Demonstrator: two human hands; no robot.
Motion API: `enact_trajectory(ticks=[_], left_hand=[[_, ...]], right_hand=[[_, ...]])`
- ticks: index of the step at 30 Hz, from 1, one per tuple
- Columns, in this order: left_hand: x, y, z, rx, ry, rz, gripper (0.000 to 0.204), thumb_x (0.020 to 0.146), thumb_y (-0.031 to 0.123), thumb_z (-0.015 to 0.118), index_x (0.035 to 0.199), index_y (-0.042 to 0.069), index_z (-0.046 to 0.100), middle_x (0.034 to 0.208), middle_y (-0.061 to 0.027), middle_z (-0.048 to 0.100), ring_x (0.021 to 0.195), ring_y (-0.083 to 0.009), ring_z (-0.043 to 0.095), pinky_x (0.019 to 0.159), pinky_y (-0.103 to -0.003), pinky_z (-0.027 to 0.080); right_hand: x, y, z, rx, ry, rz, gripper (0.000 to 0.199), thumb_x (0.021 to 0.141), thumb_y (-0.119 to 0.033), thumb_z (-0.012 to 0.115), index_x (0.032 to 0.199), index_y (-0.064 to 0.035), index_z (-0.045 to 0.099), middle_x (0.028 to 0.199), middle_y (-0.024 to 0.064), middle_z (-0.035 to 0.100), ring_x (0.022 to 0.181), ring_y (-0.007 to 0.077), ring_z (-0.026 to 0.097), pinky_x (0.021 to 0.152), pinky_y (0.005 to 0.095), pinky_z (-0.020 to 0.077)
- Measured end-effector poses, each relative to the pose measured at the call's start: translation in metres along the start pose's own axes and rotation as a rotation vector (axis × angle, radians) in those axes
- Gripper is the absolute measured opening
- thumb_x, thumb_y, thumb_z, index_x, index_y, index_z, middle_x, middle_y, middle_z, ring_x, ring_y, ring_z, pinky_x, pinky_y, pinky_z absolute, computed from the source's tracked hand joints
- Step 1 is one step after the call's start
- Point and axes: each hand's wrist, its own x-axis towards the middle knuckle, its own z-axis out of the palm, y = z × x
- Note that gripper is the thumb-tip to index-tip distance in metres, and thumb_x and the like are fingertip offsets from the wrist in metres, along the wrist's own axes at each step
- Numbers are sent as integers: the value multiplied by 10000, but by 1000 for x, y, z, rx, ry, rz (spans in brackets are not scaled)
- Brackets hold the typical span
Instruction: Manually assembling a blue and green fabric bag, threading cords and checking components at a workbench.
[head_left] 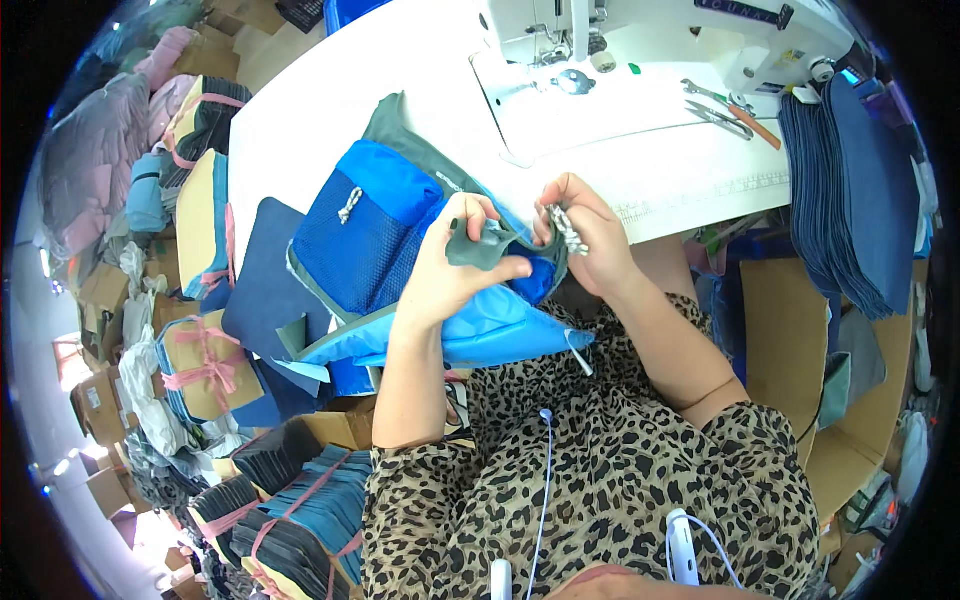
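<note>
The left hand (432, 275) has a loose grip on a grey-green flap (476, 250), while the right hand (603, 250) pinches a speckled cord (570, 232). The blue bag (345, 240) lies partly on the white bench (300, 110), its near side over the lap.

Sewing machine (770, 50) at the back of the table (290, 115), scissors (722, 119) on the table before it, fabric stack (865, 200) at the right end, carton (785, 340) at the person's right, bag (345, 245) at the near edge, tied bundles (208, 385) at left.
</note>
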Motion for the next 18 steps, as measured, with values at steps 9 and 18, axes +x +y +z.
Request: enact_trajectory(ticks=[9,18], left_hand=[[7,2,20,-441,356,-69,115,857,15,509,919,89,446,861,-11,463,794,-103,468,712,-234,392],[9,9,27,-254,360,82,193,851,-19,481,1024,67,472,909,-8,448,814,-94,441,727,-222,367]], right_hand=[[-6,5,20,-508,-7,-199,254,740,-65,721,869,-92,505,716,-50,443,621,15,382,552,180,322],[3,1,23,-668,-44,-193,151,761,-101,705,767,-60,560,683,-32,520,605,25,441,515,207,356]])
